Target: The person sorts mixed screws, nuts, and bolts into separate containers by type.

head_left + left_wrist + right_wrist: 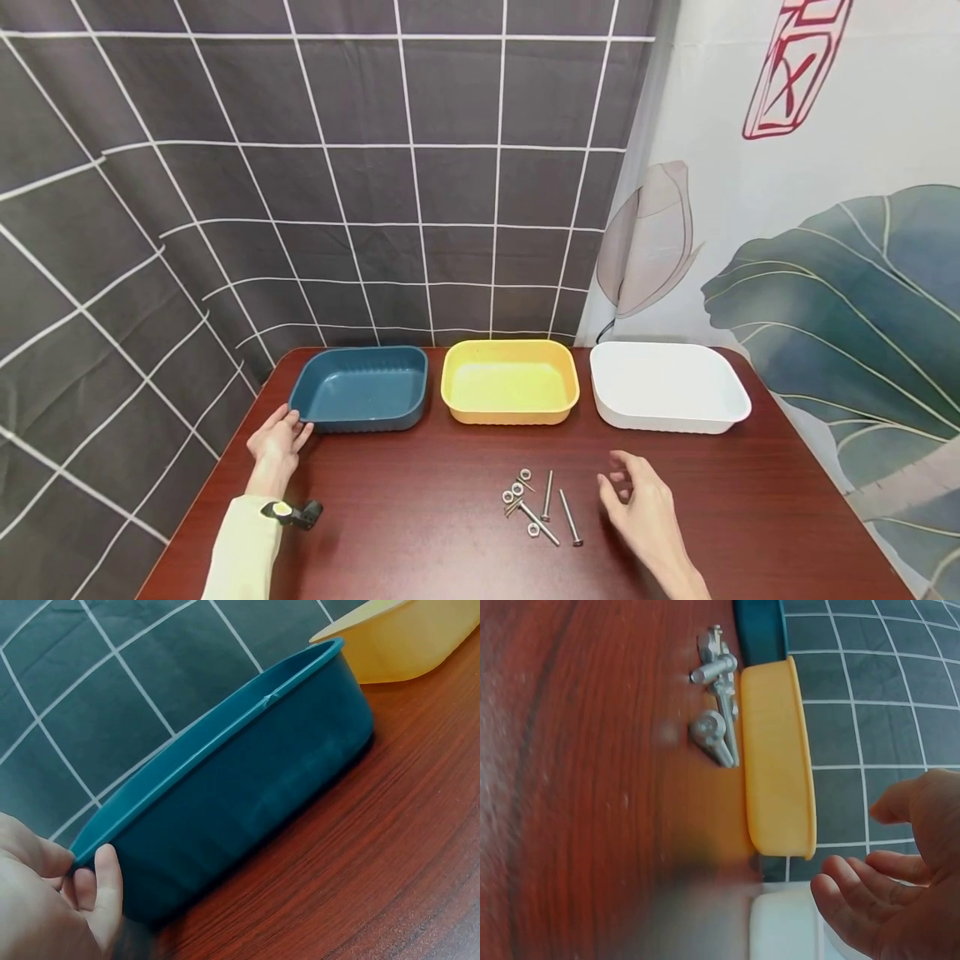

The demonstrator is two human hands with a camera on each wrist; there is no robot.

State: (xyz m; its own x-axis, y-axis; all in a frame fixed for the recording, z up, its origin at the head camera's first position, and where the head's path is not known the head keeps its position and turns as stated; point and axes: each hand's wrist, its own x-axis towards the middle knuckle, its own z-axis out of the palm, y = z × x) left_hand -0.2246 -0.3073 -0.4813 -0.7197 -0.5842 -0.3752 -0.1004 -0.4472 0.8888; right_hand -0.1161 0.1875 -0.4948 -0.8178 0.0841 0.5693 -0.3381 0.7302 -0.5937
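Observation:
At the near left corner of a dark blue plastic tray (363, 423), my left hand (276, 440) pinches the rim. The left wrist view shows the thumb and fingers on either side of the tray's rim (202, 754). My right hand (643, 507) hovers over the table with loosely bent fingers and holds nothing. To its left lie several long bolts (567, 517), a few short screws (513, 507) and several hex nuts (533, 529). In the right wrist view this hardware (718, 697) looks blurred and overlapping.
A yellow tray (510, 417) stands at the back middle and a white tray (667, 421) at the back right. All three trays sit in a row on the reddish-brown table (405, 517). Behind hang a grey grid cloth (457, 192) and a leaf-printed white cloth (720, 167).

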